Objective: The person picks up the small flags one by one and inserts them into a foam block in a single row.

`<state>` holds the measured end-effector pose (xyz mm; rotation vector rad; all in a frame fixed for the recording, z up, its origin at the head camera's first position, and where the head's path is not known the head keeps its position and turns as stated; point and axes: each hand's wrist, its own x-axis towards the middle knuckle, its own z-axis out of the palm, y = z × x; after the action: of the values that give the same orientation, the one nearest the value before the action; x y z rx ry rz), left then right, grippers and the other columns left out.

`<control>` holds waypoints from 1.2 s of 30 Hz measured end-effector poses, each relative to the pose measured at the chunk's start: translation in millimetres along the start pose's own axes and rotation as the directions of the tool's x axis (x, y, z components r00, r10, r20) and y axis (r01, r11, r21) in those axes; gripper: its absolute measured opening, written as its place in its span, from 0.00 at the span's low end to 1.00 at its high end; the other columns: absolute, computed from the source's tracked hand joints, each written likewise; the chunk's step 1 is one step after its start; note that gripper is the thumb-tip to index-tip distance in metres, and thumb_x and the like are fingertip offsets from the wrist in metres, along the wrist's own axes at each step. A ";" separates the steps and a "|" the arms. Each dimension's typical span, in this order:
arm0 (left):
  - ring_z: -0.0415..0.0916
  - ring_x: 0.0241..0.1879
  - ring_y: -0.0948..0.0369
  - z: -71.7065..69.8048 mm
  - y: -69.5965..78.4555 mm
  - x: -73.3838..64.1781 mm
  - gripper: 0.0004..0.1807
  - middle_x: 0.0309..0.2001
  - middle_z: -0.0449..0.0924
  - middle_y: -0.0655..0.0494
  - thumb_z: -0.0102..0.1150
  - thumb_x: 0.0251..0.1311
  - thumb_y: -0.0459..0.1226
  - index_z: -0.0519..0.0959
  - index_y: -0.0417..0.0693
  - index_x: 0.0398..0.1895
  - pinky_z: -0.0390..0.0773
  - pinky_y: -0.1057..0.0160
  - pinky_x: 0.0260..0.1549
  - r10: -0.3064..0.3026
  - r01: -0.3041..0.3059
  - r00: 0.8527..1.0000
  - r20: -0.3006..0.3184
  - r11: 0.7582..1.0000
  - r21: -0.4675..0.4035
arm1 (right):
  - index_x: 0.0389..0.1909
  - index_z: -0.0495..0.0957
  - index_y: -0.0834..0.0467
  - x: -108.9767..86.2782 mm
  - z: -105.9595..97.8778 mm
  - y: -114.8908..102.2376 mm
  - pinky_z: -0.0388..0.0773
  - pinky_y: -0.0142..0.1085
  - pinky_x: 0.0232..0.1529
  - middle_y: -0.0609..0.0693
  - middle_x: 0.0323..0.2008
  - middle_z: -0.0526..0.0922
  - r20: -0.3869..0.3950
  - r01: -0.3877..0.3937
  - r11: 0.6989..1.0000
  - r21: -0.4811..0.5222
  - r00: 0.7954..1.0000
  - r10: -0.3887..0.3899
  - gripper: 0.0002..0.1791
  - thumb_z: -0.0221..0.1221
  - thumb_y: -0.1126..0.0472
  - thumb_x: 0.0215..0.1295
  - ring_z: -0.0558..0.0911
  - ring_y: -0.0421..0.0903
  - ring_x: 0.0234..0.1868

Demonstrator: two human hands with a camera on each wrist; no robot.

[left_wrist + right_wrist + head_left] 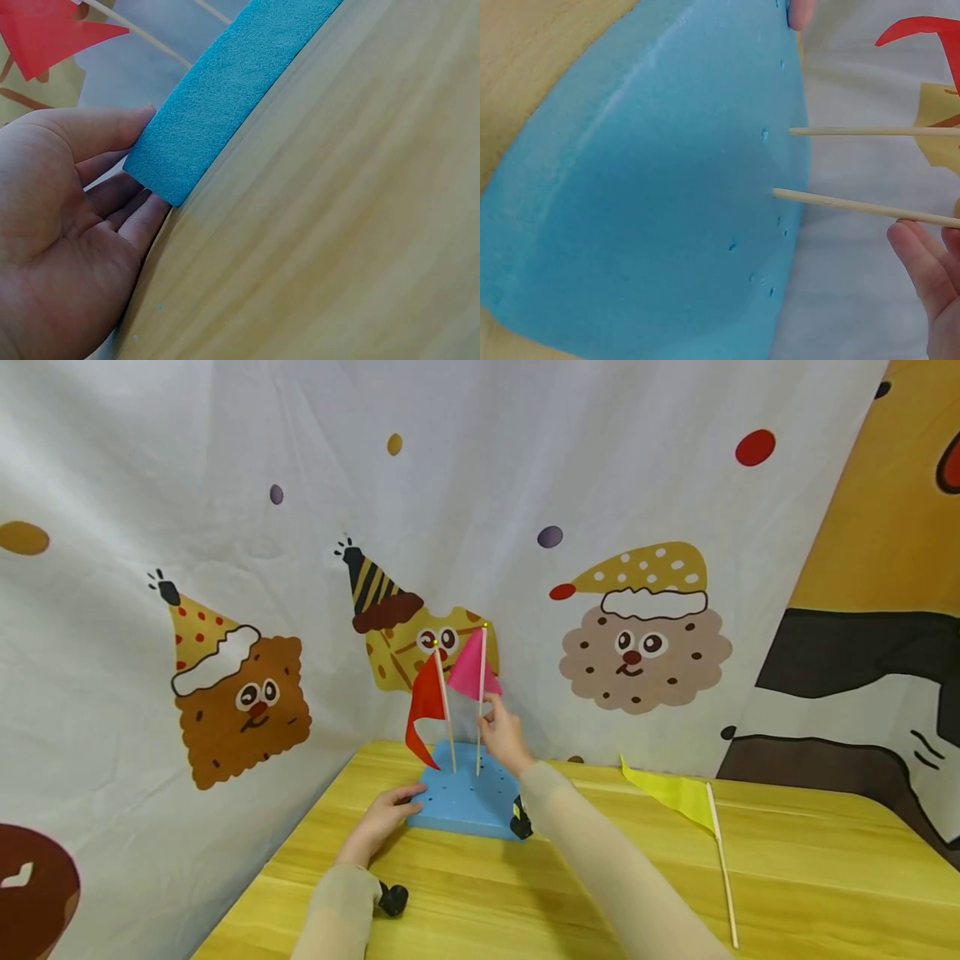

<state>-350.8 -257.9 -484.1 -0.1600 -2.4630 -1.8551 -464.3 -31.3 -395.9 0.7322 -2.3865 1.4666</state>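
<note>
A blue foam block [457, 810] with small holes in its top lies on the table. A red flag [428, 702] stands in it on a thin wooden stick, leaning slightly left. My right hand [504, 735] pinches the stick of a pink flag [468, 670] below its cloth; in the right wrist view, the lower end of this wooden stick [840, 202] meets the foam's top. At the block's left side, my left hand [386, 818] holds the edge, thumb at the upper corner and fingers against the side [90, 187].
To the right, a yellow flag [675, 795] lies on the wooden table [600, 893], its stick pointing toward the front. A white cloth backdrop [480, 477] with cartoon biscuits hangs behind the table and along its left. Small black devices sit at both wrists.
</note>
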 end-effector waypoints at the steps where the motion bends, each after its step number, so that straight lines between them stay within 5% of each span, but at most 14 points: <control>1: 0.57 0.69 0.42 0.4 0.8 -0.2 0.23 0.67 0.65 0.39 0.57 0.67 0.33 0.73 0.39 0.64 0.60 0.43 0.64 -0.004 0.004 1.000 0.003 1.000 -0.006 | 0.65 0.64 0.50 -0.8 -0.4 0.5 0.78 0.37 0.19 0.59 0.35 0.81 0.005 -0.010 1.000 -0.005 1.000 0.010 0.22 0.53 0.64 0.73 0.80 0.46 0.20; 12: 0.58 0.68 0.41 5.2 6.0 -0.3 0.22 0.66 0.66 0.38 0.56 0.66 0.32 0.73 0.37 0.64 0.62 0.42 0.63 0.017 -0.016 1.000 0.021 1.000 -0.018 | 0.66 0.62 0.49 -5.4 -7.4 7.6 0.79 0.38 0.19 0.56 0.35 0.80 0.021 -0.018 1.000 -0.016 1.000 0.018 0.24 0.54 0.65 0.72 0.81 0.46 0.24; 25: 0.57 0.69 0.42 7.4 5.1 2.4 0.23 0.67 0.66 0.38 0.57 0.66 0.32 0.73 0.37 0.64 0.61 0.42 0.64 0.027 -0.027 0.999 0.029 0.999 -0.022 | 0.64 0.67 0.54 -21.9 -24.2 21.4 0.81 0.39 0.23 0.55 0.39 0.81 0.051 -0.103 0.993 0.057 0.994 0.100 0.24 0.58 0.59 0.70 0.84 0.60 0.34; 32: 0.56 0.69 0.40 1.6 4.9 0.7 0.23 0.67 0.65 0.37 0.57 0.66 0.33 0.73 0.37 0.64 0.59 0.42 0.64 0.022 -0.021 1.000 0.023 1.000 -0.005 | 0.61 0.69 0.57 -49.2 -60.2 29.9 0.82 0.52 0.27 0.64 0.44 0.80 0.106 -0.166 0.971 0.171 0.983 0.150 0.21 0.58 0.61 0.69 0.83 0.65 0.36; 36: 0.55 0.69 0.40 -1.9 0.3 -0.7 0.23 0.67 0.64 0.37 0.57 0.66 0.32 0.73 0.37 0.64 0.59 0.42 0.65 0.014 -0.013 1.000 0.017 1.000 -0.014 | 0.59 0.71 0.59 -72.3 -89.5 33.7 0.83 0.50 0.27 0.63 0.43 0.81 0.127 -0.185 0.963 0.195 0.979 0.162 0.19 0.57 0.62 0.70 0.84 0.62 0.34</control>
<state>-350.1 -259.7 -483.4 -0.1940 -2.4550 -1.8733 -425.9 81.0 -412.8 0.6784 -2.4591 1.8106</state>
